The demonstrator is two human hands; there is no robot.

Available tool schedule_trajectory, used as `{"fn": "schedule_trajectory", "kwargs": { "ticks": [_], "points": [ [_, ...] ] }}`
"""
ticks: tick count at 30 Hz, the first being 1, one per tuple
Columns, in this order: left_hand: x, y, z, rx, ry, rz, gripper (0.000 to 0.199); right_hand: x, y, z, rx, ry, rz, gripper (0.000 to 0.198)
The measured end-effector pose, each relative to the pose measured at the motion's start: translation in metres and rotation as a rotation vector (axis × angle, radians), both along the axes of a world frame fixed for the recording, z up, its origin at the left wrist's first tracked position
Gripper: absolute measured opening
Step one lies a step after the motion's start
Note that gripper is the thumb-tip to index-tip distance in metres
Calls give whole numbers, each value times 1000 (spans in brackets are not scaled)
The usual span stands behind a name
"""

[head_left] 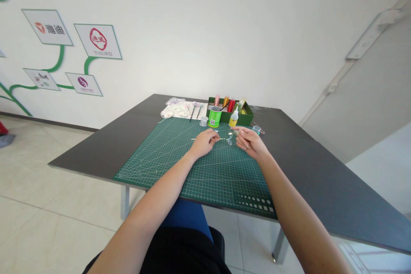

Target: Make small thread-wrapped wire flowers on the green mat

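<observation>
My left hand [204, 142] is closed over the cutting mat around a thin gold-coloured stick [222, 138], which pokes out on both sides of the fingers. Close to the stick's right end is a small translucent pale-blue looped piece [229, 141]; whether it is fixed to the stick I cannot tell. To its right, my right hand [249, 142] has its fingers curled in a pinch, with the index finger pointing left. A tiny pale piece [230, 133] shows by those fingertips, too small to name. The green gridded cutting mat [154, 154] lies beneath both hands.
Behind the hands stand a green tin [214, 118], a yellow-labelled glue bottle [234, 118] and a small clear cup [203, 121]. A dark green box [247, 119] holds several coloured tubes. Thin brushes [192, 113] rest on white cloth [175, 110] at the back left.
</observation>
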State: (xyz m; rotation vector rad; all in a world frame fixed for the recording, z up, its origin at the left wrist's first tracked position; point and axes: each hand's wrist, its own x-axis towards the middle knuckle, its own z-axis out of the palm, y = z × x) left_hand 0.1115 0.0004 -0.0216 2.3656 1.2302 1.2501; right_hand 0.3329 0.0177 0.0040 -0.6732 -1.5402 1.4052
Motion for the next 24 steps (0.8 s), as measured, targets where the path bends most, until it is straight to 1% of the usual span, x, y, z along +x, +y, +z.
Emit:
{"fn": "schedule_trajectory", "kwargs": {
  "ticks": [6,9,14,18,22,24],
  "points": [
    [1,-2,2,-14,75,-66,11,-2,3,-3,0,-14,-20,44],
    [2,-2,2,-21,63,-111,11,-2,4,-4,-10,-7,-33,47],
    [3,-2,3,-41,5,-161,13,-1,7,-8,-19,-61,-63,56],
    [4,-2,5,-47,-60,-157,11,-1,10,-12,-53,-89,-71,58],
    [4,-2,7,-58,-133,-114,8,-1,15,-16,-84,-136,-80,58],
    [5,-2,7,-77,-185,-94,10,-1,16,-19,-88,-175,-79,59]
  ]
}}
